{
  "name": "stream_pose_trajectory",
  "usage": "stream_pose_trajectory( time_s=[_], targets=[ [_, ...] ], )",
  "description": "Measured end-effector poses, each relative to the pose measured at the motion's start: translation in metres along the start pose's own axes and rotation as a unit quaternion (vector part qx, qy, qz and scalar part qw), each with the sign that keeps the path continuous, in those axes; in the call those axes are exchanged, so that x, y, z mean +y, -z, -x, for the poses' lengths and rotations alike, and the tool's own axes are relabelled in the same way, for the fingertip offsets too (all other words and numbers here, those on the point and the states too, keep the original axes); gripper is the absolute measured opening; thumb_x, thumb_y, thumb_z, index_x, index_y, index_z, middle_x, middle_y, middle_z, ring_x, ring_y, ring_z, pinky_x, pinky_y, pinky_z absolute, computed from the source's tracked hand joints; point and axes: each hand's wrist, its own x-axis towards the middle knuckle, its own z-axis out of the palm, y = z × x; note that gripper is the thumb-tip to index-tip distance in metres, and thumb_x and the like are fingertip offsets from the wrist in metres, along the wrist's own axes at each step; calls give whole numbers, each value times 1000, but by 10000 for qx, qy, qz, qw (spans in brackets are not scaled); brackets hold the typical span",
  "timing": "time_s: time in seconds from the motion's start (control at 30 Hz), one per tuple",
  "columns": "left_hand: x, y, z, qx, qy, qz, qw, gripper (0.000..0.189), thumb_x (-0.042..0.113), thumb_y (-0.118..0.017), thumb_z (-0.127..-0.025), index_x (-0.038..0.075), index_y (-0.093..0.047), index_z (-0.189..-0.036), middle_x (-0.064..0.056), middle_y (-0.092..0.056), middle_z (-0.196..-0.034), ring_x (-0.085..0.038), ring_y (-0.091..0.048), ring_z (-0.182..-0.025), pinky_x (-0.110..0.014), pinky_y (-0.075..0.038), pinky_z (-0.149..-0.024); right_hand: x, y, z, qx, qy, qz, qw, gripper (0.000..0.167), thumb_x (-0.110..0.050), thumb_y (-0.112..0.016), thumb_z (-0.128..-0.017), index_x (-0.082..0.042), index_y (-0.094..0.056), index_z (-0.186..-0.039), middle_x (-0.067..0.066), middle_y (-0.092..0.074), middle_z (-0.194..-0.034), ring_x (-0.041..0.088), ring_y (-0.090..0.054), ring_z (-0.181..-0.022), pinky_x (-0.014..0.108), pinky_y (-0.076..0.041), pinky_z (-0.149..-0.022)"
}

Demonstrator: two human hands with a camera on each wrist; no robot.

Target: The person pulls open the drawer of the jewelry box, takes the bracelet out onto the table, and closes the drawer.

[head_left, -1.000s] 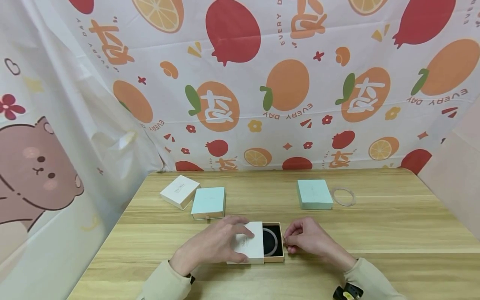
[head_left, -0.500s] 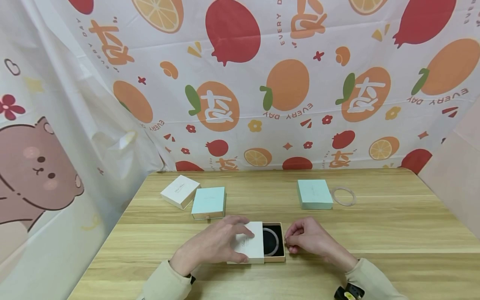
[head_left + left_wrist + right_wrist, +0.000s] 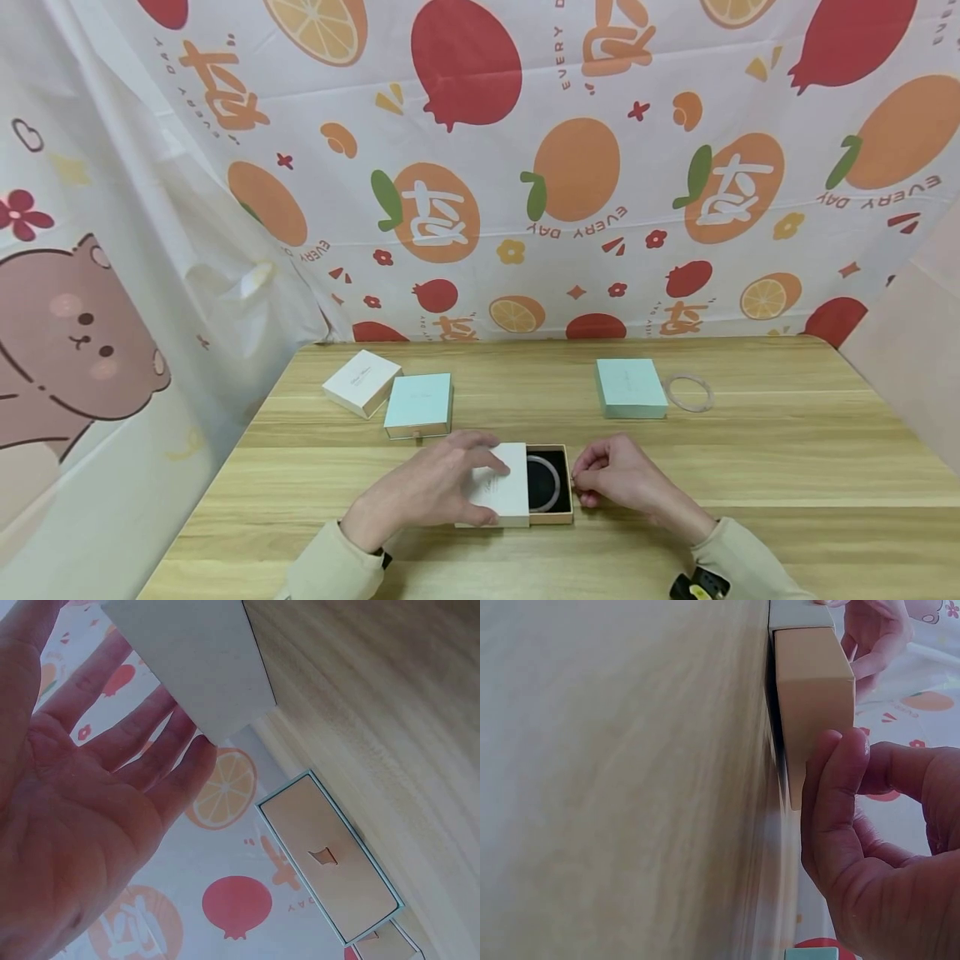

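Clasps the white box (image 3: 513, 498) from the left with the left grip (image 3: 427, 482); pinches the part-open drawer (image 3: 814, 694) at its right end with the right grip (image 3: 621, 478). Has a bracelet (image 3: 557, 483) inside, between both grips, near on the table (image 3: 720, 454).

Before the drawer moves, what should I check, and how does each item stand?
1. Left hand holding the white sleeve: ok.
2. Right hand pinching the end of the drawer: ok.
3. Bangle in the drawer fully uncovered: not ok, sleeve covers its left part.
4. Loose bangle out of the way: ok, farther back beside a mint box.
5. Drawer unobstructed inside the sleeve: cannot tell, hidden.
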Motion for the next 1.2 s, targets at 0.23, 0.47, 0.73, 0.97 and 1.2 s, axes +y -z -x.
stream_pose_trajectory(
  time_s=[0.23, 0.47, 0.73, 0.97, 1.2],
  targets=[
    [0, 0, 1, -31, 71, 27, 10000, 47, 39, -88, -74, 23, -76, -117, -5, -62, -142, -26, -57, -134, -47, -50, -109, 0, 0, 0, 32, -8, -49, 10000, 8, 5, -62, -84, 8, -67, -91, 5, -65, -70, 10, -61, -59, 22, -54, -57],
    [-1, -1, 0, 21, -26, -27, 10000, 47, 38, -89, -73, 22, -76, -116, -7, -62, -142, -27, -57, -133, -47, -51, -108, 0, 0, 0, 117, 25, 21, 9999, 7, 5, -63, -84, 5, -67, -89, 4, -64, -70, 12, -62, -59, 22, -54, -57],
    [-1, -1, 1, -33, 35, 11, 10000, 47, 39, -88, -74, 23, -76, -116, -5, -61, -142, -26, -57, -133, -47, -51, -108, -2, 1, 2, 115, 56, 106, 9999, 6, 5, -63, -84, 4, -67, -87, 5, -64, -68, 12, -61, -57, 23, -53, -56],
    [-1, -1, 0, -79, 57, 34, 9999, 47, 40, -88, -75, 23, -76, -117, -4, -61, -142, -26, -57, -133, -47, -51, -108, -5, 2, 3, 158, -32, 197, 9997, 7, 5, -62, -85, 1, -68, -86, 5, -64, -68, 11, -61, -57, 23, -54, -57],
    [-2, -1, 0, -75, 7, 37, 10000, 47, 40, -88, -76, 23, -75, -117, -5, -61, -143, -26, -56, -134, -47, -51, -109, -4, 3, 3, 133, -60, 169, 9998, 6, 4, -62, -86, 2, -67, -86, 5, -65, -69, 11, -61, -58, 23, -54, -57]
  ],
)
